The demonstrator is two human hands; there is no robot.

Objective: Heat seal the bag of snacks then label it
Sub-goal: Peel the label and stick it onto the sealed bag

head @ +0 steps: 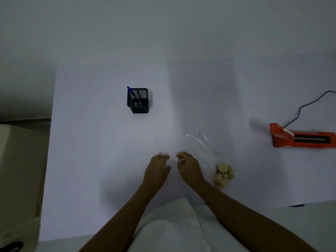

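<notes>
A clear plastic bag (203,148) lies on the white table (109,142), with pale snacks (224,174) bunched at its near end. Just left of the bag, my left hand (157,169) and my right hand (188,167) pinch the two ends of a small white label (172,162) with faint writing, held just above the table. An orange heat sealer (301,138) sits at the right edge, its black cord (307,104) trailing back.
A black mesh pen holder (138,101) with a blue pen (131,92) stands at the middle left of the table. A beige unit (16,160) stands off the table's left side. My white garment (172,228) covers the near edge.
</notes>
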